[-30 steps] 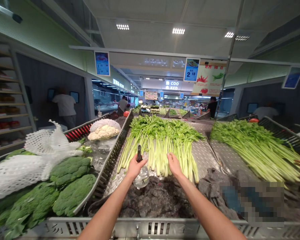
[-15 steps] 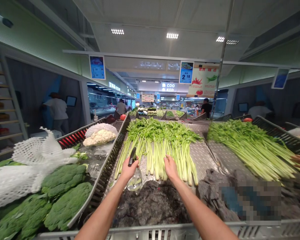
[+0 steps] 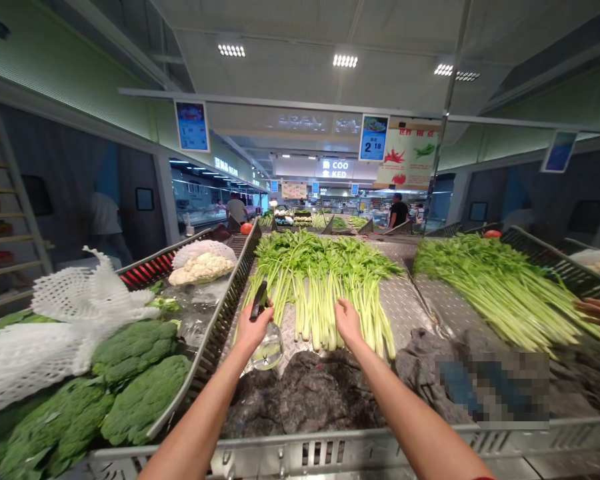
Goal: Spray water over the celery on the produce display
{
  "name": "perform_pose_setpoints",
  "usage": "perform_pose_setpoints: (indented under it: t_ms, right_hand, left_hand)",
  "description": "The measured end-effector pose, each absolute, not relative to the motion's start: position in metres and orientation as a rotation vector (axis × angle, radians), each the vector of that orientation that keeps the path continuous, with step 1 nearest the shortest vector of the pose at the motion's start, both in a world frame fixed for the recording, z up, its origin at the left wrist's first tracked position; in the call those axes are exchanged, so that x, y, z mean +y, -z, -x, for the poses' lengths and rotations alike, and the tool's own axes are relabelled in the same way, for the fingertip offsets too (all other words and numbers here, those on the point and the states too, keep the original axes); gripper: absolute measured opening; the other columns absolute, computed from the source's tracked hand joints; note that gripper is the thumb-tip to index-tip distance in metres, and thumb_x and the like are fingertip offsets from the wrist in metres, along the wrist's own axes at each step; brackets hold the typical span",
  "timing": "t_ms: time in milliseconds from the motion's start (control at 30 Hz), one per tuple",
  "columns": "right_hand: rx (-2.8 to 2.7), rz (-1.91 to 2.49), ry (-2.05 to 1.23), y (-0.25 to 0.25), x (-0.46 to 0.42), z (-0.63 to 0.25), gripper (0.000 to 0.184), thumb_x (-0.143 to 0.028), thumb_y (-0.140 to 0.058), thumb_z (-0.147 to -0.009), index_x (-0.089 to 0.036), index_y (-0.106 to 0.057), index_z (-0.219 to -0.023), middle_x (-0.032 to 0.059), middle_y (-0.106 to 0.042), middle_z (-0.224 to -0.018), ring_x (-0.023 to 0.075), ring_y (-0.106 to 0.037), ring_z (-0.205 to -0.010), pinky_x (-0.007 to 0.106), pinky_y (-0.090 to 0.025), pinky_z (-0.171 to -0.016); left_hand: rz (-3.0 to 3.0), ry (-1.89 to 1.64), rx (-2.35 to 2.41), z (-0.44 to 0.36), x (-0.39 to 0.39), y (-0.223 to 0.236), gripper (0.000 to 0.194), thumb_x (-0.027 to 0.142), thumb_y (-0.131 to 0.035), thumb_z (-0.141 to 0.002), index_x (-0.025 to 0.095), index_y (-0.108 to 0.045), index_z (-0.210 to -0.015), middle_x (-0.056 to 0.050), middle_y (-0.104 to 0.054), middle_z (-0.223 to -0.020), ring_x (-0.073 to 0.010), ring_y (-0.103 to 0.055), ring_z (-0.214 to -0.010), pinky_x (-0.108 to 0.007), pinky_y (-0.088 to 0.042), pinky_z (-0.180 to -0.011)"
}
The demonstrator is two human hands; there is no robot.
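Green celery (image 3: 330, 287) on a metal tray (image 3: 405, 310); spray bottle (image 3: 269, 348) in the left hand (image 3: 253, 327).

Legible markings: the hanging price card (image 3: 375, 138) reads "2 18"; the lit sign (image 3: 336, 169) at the rear reads "COO KED" beside Chinese characters; the aisle sign (image 3: 227, 167) at left ends in "BEAN"; the poster (image 3: 409, 157) carries a red Chinese heading, not fully readable. The spray bottle has a clear, rounded body and a black trigger head; it is located at the left stalk ends, above the dark cloth (image 3: 305, 393). The left hand is wrapped around the trigger head. The right hand (image 3: 349, 321) is at the central stalks, fingers partly curled; whether it pinches any cannot be told. Celery stalks are pale, leaves toward the rear.
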State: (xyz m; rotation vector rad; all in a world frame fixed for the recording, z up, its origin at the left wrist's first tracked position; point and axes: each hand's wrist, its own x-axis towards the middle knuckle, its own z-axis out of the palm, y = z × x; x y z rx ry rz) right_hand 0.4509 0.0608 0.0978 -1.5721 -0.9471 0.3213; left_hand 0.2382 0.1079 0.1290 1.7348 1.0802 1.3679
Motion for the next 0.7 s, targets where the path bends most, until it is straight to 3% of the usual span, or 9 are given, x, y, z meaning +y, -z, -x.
perform_pose_setpoints:
  t_ms: [700]
  right_hand:
    - [-0.914, 1.536, -0.281, -0.124, 0.065, -0.456, 0.047, -0.033, -0.034, -0.077, -0.009, -0.044, -0.117, 0.0118, -0.047, -0.120, 0.0211, -0.044, -0.108, 0.032, -0.035, -0.087]
  left_hand:
    - [-1.870, -1.364, 1.346, -0.241, 0.108, -0.153, 0.025, 0.032, -0.045, -0.061, 0.016, -0.059, -0.074, -0.002, -0.058, -0.065, -0.0178, -0.053, -0.062, -0.027, -0.039, -0.057]
